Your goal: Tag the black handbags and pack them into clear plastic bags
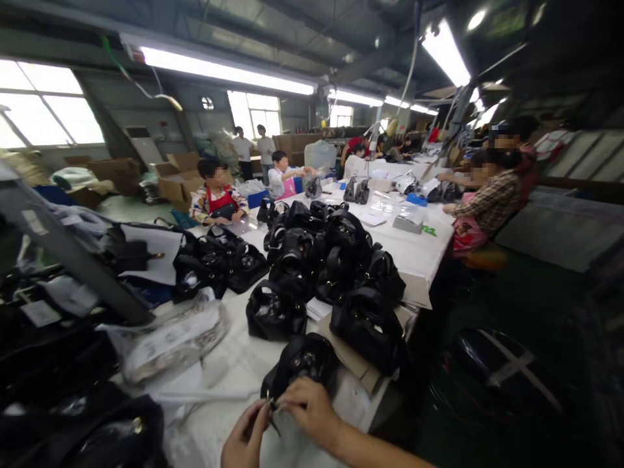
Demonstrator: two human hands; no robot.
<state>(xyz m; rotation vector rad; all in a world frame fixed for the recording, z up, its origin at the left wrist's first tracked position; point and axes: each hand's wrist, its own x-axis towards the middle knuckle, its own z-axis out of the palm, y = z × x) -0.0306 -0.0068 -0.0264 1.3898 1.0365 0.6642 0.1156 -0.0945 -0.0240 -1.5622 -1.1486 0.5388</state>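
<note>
At the near edge of the table a black handbag [312,357] stands with a gold-coloured metal fitting [269,398] at its near left side. My left hand [247,434] pinches at this fitting with thumb and forefinger. Beside it, my right hand [308,408] also pinches at the fitting, its fingers closed in front of the bag. A thin dark strap end [274,424] pokes out below the fingertips. Fingers partly cover the fitting, so its exact form is hard to make out.
More black handbags [297,253] are heaped ahead on the white table [424,250]. A clear plastic bag [166,338] with small contents lies left, near a slanted grey post [78,250]. Cardboard sheets [353,354] lie under bags at right. Several people work along the table.
</note>
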